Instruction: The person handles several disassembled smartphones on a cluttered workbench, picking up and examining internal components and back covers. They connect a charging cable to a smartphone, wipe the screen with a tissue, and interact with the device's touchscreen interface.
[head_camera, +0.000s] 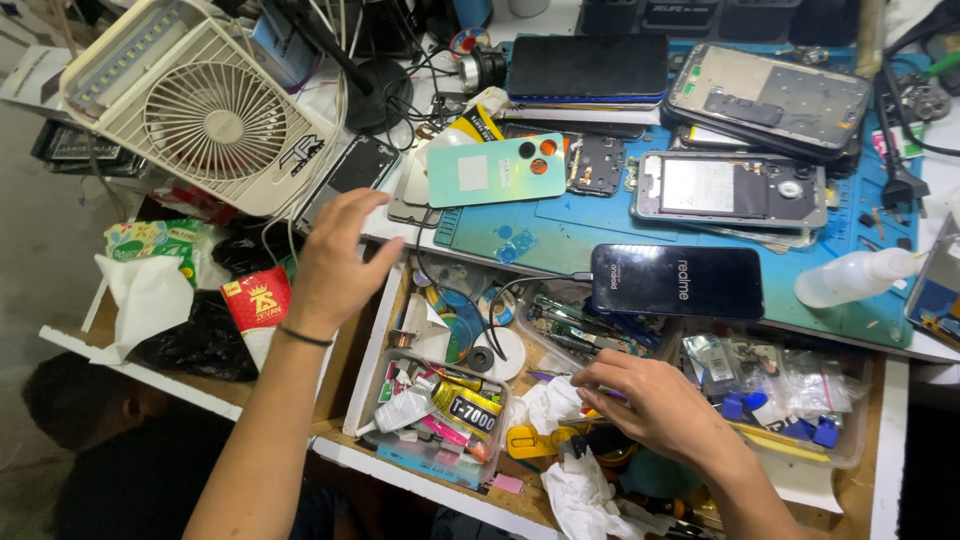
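My left hand (338, 262) hovers with fingers spread over the left edge of the open wooden drawer (372, 330), just below a black phone part (352, 170) and a teal phone back cover (496, 168); it holds nothing. My right hand (650, 402) reaches down into the drawer among crumpled white tissue (545, 402) and small parts; its fingers curl, and whether they grip anything is hidden. A black smartphone (676, 281) with a lit screen lies on the blue work mat (560, 235) just above this hand, with a cable plugged into its left end.
A clear box (432, 415) of glue tubes sits in the drawer's left part. Opened phones (735, 190) and a white squeeze bottle (852, 277) lie on the mat. A cream desk fan (200, 110) stands at the upper left, with snack packets and tissues below.
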